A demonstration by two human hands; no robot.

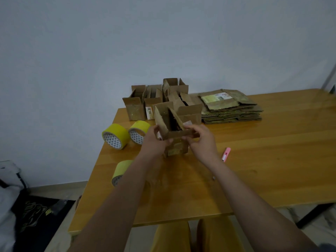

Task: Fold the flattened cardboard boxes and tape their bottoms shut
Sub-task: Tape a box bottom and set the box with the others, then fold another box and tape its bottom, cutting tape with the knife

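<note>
Now both hands, left hand (154, 140) and right hand (200, 140), grip a small cardboard box (175, 135) between their curled fingers (189, 136), tape rolls (115, 136) just left.

We record two bare forearms without sleeves, watch or rings, the left hand (154, 140) and right hand (201, 140) ungloved, and mustard-yellow trousers (171, 237) covering both legs at the near edge.
</note>
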